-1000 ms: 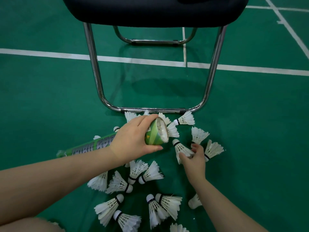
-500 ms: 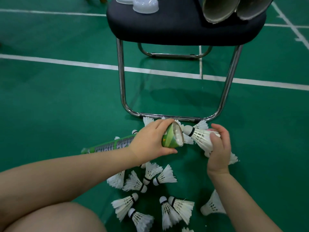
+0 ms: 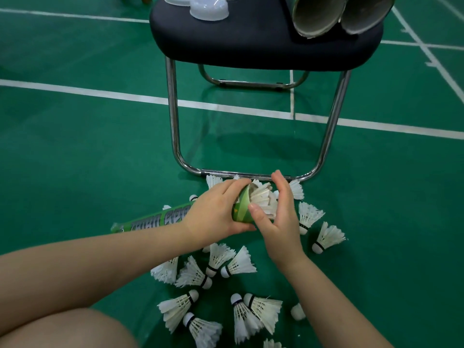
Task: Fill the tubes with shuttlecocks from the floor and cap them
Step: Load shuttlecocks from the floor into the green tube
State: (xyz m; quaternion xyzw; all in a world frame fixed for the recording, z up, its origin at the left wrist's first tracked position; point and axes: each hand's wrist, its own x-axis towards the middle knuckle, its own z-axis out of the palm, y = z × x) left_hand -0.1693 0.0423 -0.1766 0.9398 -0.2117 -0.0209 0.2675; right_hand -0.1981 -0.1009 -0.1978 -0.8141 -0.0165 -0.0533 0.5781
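Note:
My left hand [image 3: 216,213] grips a green shuttlecock tube [image 3: 160,219] near its open end, holding it roughly level above the floor. A white shuttlecock [image 3: 262,199] sticks out of that mouth, feathers outward. My right hand [image 3: 278,217] cups this shuttlecock, thumb and fingers curled round its feathers at the tube's opening. Several more white shuttlecocks [image 3: 226,267] lie scattered on the green floor below and right of my hands.
A black chair [image 3: 251,43] on chrome legs [image 3: 173,121] stands just beyond my hands. On its seat lie two open tubes [image 3: 316,16] and white caps [image 3: 208,8]. White court lines [image 3: 100,92] cross the green floor. My knee [image 3: 67,330] shows at the bottom left.
My right hand picked a shuttlecock off the floor, carried it left and set it into the tube's mouth. The view tilted up, showing the chair seat.

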